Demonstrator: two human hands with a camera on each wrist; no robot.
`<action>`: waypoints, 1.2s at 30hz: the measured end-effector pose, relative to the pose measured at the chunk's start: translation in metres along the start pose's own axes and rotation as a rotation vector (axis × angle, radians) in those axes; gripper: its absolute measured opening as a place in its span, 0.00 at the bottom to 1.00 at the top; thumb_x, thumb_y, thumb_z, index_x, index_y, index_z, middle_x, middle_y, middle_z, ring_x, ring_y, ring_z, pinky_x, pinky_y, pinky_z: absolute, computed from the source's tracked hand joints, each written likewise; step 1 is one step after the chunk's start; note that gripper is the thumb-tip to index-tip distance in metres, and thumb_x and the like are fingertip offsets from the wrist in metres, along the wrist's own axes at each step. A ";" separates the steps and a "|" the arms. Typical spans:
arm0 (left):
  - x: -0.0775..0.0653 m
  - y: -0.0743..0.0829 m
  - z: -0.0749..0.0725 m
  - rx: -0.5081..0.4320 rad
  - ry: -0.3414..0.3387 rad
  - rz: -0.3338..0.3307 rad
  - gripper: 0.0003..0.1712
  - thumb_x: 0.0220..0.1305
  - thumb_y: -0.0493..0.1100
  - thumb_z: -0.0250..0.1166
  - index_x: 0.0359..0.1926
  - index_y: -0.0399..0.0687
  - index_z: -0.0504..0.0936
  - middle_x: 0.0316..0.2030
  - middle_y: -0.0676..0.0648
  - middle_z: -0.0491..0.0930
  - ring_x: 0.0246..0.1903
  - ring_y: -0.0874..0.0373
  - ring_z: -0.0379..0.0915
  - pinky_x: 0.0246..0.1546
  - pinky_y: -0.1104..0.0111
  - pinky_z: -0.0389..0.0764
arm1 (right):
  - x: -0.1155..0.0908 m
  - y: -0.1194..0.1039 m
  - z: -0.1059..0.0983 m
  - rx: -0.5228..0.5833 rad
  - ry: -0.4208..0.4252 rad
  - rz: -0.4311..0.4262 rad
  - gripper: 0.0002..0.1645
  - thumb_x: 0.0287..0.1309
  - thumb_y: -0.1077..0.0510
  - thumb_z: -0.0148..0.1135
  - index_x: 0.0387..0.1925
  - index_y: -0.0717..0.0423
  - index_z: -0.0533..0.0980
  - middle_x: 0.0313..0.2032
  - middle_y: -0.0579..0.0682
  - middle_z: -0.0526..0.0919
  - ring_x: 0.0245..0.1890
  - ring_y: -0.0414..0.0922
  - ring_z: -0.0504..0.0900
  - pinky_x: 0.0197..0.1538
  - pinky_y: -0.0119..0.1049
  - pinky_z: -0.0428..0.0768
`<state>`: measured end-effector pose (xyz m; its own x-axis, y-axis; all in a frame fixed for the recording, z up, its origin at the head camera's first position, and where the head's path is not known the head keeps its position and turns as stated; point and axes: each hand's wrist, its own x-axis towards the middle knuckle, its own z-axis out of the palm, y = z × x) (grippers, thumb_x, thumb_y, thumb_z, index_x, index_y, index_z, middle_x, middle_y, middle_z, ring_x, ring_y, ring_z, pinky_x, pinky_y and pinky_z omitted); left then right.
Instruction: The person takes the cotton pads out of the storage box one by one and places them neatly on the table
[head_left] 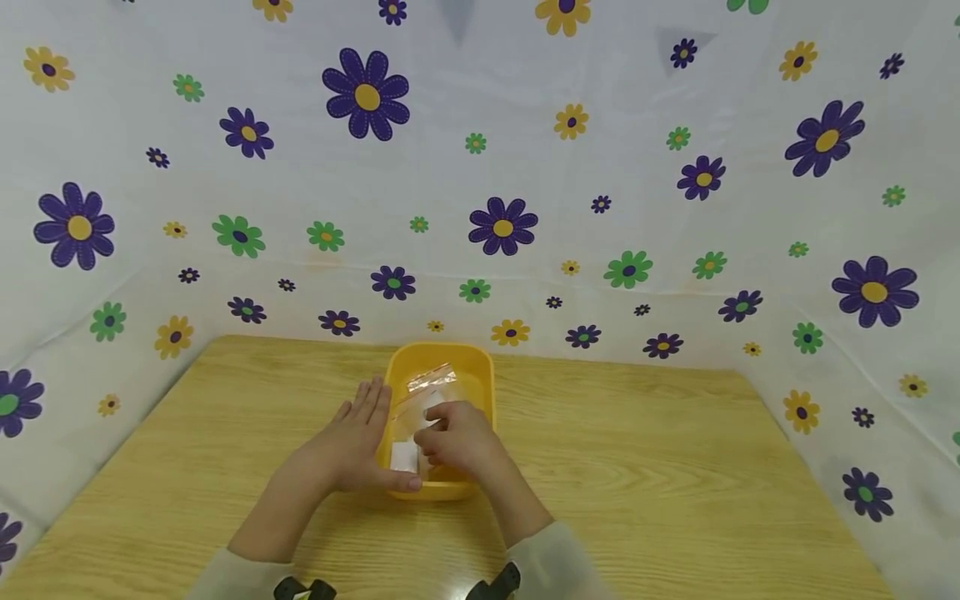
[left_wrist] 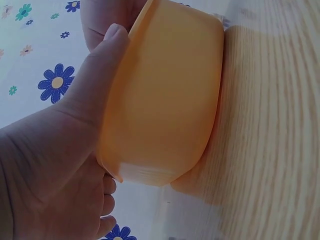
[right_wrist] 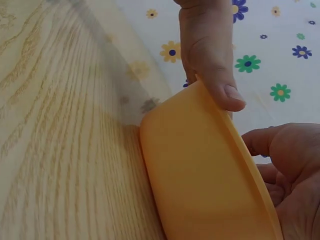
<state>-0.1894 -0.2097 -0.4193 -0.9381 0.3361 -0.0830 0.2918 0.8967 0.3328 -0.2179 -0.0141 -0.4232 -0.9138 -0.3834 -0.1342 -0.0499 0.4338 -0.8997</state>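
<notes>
A yellow plastic container (head_left: 485,392) stands on the table. My left hand (head_left: 341,442) lies against its near left corner, fingers straight along the left side, thumb across the near rim. The left wrist view shows that thumb (left_wrist: 95,75) on the rim of the container (left_wrist: 165,90). My right hand (head_left: 465,437) reaches inside with bent fingers over clear zip bags (head_left: 433,377). A white block-like piece (head_left: 404,457) lies in the near left corner. In the right wrist view the right hand (right_wrist: 297,172) is partly hidden behind the wall; I cannot tell whether it pinches a bag.
The wood-grain table (head_left: 637,450) extends to both sides of the container. A white cloth with printed flowers (head_left: 450,175) hangs behind the table and along its sides. Dark bands (head_left: 492,583) are worn on both wrists, over light sleeves (head_left: 558,562).
</notes>
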 end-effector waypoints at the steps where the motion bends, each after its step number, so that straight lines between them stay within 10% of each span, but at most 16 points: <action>1: 0.000 0.000 0.000 0.001 0.002 0.003 0.83 0.42 0.83 0.65 0.76 0.28 0.39 0.77 0.30 0.33 0.76 0.33 0.28 0.73 0.40 0.43 | 0.000 0.000 0.001 -0.008 0.010 -0.002 0.28 0.61 0.59 0.66 0.60 0.67 0.75 0.35 0.51 0.88 0.27 0.44 0.86 0.33 0.36 0.86; 11: 0.006 0.001 -0.002 0.037 0.023 0.019 0.82 0.42 0.86 0.61 0.76 0.27 0.40 0.77 0.29 0.35 0.76 0.33 0.30 0.73 0.40 0.45 | 0.003 0.001 0.000 -0.123 0.132 -0.067 0.22 0.63 0.63 0.62 0.58 0.62 0.78 0.35 0.50 0.86 0.26 0.39 0.82 0.29 0.31 0.82; 22: 0.014 -0.008 0.014 0.115 0.105 0.031 0.80 0.43 0.88 0.57 0.77 0.30 0.44 0.78 0.32 0.40 0.77 0.36 0.34 0.74 0.43 0.48 | -0.013 0.002 -0.028 0.338 0.167 -0.185 0.22 0.63 0.69 0.58 0.59 0.57 0.77 0.42 0.55 0.86 0.35 0.45 0.85 0.39 0.37 0.87; 36: 0.005 -0.011 0.022 0.075 0.131 0.030 0.80 0.44 0.87 0.58 0.77 0.31 0.44 0.78 0.32 0.41 0.77 0.35 0.36 0.73 0.43 0.49 | -0.024 0.024 -0.047 0.708 0.145 -0.035 0.23 0.65 0.64 0.62 0.62 0.57 0.76 0.45 0.53 0.86 0.40 0.43 0.84 0.44 0.33 0.85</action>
<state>-0.1929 -0.2114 -0.4441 -0.9435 0.3275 0.0508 0.3290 0.9073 0.2620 -0.2157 0.0436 -0.4225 -0.9632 -0.2540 -0.0885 0.1485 -0.2280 -0.9623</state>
